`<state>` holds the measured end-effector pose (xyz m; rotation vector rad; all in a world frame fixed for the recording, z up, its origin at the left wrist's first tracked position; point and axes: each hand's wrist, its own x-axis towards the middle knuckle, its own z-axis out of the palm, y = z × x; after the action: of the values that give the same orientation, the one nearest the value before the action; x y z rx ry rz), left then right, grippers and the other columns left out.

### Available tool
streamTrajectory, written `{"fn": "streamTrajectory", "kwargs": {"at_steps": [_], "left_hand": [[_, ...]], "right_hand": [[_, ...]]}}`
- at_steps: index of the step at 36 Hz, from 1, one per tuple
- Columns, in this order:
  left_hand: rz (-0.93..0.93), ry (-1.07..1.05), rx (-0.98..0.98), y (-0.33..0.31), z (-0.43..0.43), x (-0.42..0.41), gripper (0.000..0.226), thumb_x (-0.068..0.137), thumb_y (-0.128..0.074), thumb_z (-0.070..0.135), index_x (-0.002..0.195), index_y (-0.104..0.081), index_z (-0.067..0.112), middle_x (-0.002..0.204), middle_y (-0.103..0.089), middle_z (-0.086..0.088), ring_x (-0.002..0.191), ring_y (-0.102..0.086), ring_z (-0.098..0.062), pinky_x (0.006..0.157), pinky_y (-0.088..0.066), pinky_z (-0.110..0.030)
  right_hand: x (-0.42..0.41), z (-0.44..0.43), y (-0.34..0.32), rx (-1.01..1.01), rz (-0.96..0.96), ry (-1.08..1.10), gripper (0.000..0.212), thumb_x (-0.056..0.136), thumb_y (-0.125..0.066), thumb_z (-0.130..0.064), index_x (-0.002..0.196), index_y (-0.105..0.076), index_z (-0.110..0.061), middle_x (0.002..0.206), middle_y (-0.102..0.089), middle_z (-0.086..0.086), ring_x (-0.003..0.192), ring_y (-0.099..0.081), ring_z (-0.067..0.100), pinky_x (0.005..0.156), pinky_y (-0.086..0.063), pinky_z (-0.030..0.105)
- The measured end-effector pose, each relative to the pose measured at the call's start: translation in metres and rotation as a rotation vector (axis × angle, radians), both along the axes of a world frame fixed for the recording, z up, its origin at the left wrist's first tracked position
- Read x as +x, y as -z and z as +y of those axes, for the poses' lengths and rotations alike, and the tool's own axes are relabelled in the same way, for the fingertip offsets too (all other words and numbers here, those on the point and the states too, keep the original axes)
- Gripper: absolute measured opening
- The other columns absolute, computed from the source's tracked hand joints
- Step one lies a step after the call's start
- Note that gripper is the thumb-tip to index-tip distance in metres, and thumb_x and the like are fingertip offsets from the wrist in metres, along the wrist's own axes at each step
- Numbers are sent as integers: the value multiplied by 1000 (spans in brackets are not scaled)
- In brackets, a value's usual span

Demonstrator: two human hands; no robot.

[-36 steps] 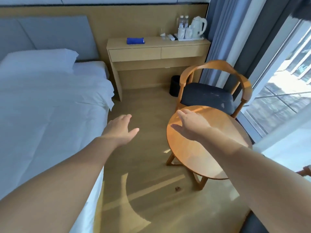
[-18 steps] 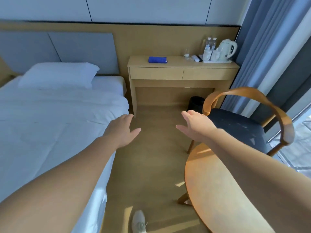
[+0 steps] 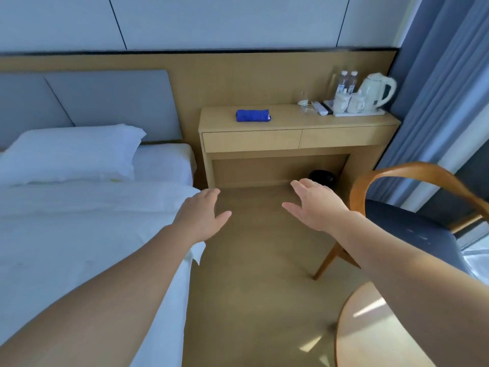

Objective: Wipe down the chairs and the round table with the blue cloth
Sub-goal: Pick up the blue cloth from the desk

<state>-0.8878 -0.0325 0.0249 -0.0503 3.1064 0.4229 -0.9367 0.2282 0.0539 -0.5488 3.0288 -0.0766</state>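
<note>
A folded blue cloth (image 3: 253, 115) lies on the wooden desk (image 3: 291, 123) against the far wall. A wooden chair with a dark blue seat (image 3: 412, 229) stands at the right, its curved back toward me. Part of the round wooden table (image 3: 370, 337) shows at the bottom right. My left hand (image 3: 202, 215) and my right hand (image 3: 316, 207) are stretched out over the floor, fingers straight, holding nothing, well short of the cloth.
A bed with white linen and a pillow (image 3: 68, 152) fills the left. A tray with a white kettle (image 3: 379, 92), cups and two bottles sits at the desk's right end. A black bin (image 3: 322, 177) stands under the desk. Blue curtains (image 3: 436, 102) hang at the right.
The view has swung up and forward toward the desk. The cloth and desk look larger and nearer, and the round table has slid to the bottom right. Both hands stay outstretched and empty.
</note>
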Motion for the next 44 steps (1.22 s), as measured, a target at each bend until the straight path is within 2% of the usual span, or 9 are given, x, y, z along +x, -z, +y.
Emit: {"fn": "streamTrajectory", "kwargs": {"at_steps": [3,7,20,30,38,44], "left_hand": [[-3,15,12,3,-6,-37,68,91,-44,53,146,-25,19,152,-30,0,135,-33,-25,108,-32,-39],[15,32,0,5,-8,-88,66,93,-44,51,146,-25,17,152,-28,-1,137,-31,-23,109,-30,-38],[5,-25,33,1,-4,-282,68,91,-43,53,145,-26,17,150,-32,1,133,-35,-23,105,-35,-38],[4,-60,85,7,-17,-389,67,92,-45,52,146,-25,18,152,-29,1,136,-32,-20,108,-33,-36],[1,9,76,16,-47,-498,67,94,-46,47,147,-23,14,152,-28,-2,137,-29,-20,110,-27,-33],[-20,90,63,28,-82,-594,68,94,-46,46,147,-22,12,152,-28,-3,137,-30,-20,112,-28,-35]], "right_hand": [[-34,-3,1,-2,-8,8,67,97,-39,-56,150,-27,-17,152,-35,6,136,-37,26,111,-33,38],[-86,-3,5,-17,-10,16,63,97,-41,-54,145,-34,-16,145,-42,5,131,-42,26,107,-37,37],[-290,3,19,-15,-85,-28,67,97,-39,-55,150,-25,-17,152,-34,6,136,-37,26,112,-31,39],[-408,-13,23,8,-123,-45,66,98,-38,-54,151,-24,-17,153,-33,6,136,-37,27,113,-30,40],[-506,-50,39,46,-129,-28,66,98,-36,-54,151,-22,-17,156,-26,7,140,-31,26,113,-28,39],[-587,-89,47,52,-161,35,61,98,-37,-53,148,-28,-18,151,-33,7,134,-38,27,110,-33,39]]}}
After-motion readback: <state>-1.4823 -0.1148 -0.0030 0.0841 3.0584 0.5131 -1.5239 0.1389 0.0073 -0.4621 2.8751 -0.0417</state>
